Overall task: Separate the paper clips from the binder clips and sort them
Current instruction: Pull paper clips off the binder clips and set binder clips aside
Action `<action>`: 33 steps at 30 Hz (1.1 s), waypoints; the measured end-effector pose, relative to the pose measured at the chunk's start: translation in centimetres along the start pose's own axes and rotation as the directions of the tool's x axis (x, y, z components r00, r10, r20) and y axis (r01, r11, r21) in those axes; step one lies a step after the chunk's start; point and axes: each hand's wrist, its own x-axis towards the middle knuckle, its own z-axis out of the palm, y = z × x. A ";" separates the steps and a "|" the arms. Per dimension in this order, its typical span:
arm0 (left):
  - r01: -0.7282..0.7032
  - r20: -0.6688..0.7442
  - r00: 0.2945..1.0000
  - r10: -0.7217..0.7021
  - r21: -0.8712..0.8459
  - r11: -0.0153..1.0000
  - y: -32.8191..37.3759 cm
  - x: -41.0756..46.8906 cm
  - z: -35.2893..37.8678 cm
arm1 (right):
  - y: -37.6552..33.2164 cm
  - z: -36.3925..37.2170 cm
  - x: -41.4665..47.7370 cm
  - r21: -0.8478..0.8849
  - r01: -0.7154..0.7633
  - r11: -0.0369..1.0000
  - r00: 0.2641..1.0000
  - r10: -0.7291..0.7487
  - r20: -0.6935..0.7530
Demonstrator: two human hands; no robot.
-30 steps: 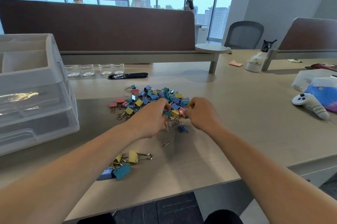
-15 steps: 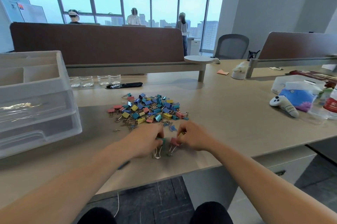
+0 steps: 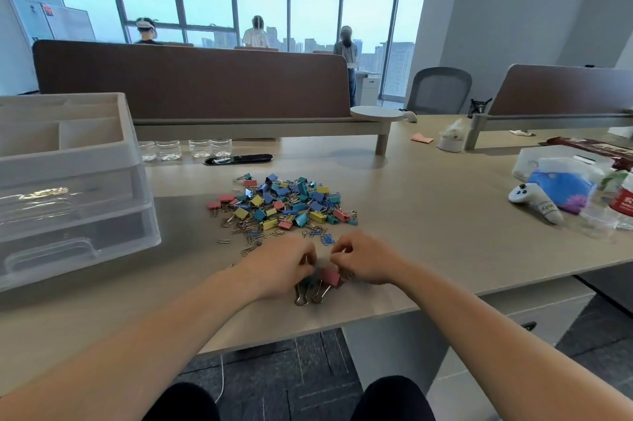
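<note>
A mixed pile of coloured binder clips (image 3: 284, 204) lies mid-desk, with silver paper clips (image 3: 253, 239) and a few blue paper clips (image 3: 327, 239) scattered along its near side. Close to the desk's front edge, my left hand (image 3: 281, 266) curls over a teal binder clip (image 3: 306, 284) whose wire handles stick out toward me. My right hand (image 3: 368, 259) sits just to the right, its curled fingers holding a pink binder clip (image 3: 330, 276). Both clips rest on the desk side by side, and the fingertips are hidden behind the knuckles.
A clear plastic drawer organizer (image 3: 68, 180) stands at the left. Small glass cups (image 3: 171, 149) and a black flat object (image 3: 238, 159) lie behind the pile. A white controller (image 3: 534, 203) and a bottle (image 3: 625, 204) sit at the right. A brown partition (image 3: 191, 81) bounds the far side.
Both hands drew back from the pile toward the desk's front edge, bringing a teal and a pink binder clip with them. My view has tilted upward.
</note>
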 end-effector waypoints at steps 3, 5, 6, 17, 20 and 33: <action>-0.018 -0.027 0.999 0.018 -0.017 1.000 0.1 0.7 -0.3 | 0.6 0.1 0.5 -0.048 -0.012 0.999 0.999 0.009 -0.051; -0.025 -0.037 0.999 0.024 -0.019 1.000 0.0 1.3 -0.5 | 0.8 -0.2 0.7 -0.060 -0.017 0.998 0.999 0.014 -0.044; -0.022 -0.040 0.999 0.021 -0.020 1.000 -0.1 1.7 -0.5 | 0.9 -0.4 0.9 -0.068 -0.022 0.997 0.999 0.020 -0.034; 0.060 -0.065 0.996 -0.057 0.047 0.997 -2.0 8.1 -1.2 | 3.4 -2.3 6.3 -0.158 -0.083 0.984 0.972 0.045 -0.230; 0.088 -0.032 0.996 -0.085 0.123 0.988 -2.4 10.1 -1.0 | 4.0 -2.1 8.6 -0.206 -0.043 0.978 0.974 -0.004 -0.226; 0.131 -0.060 0.991 -0.121 0.202 0.970 -3.7 14.2 1.0 | 5.4 -1.8 12.3 -0.206 0.035 0.978 0.985 -0.069 -0.161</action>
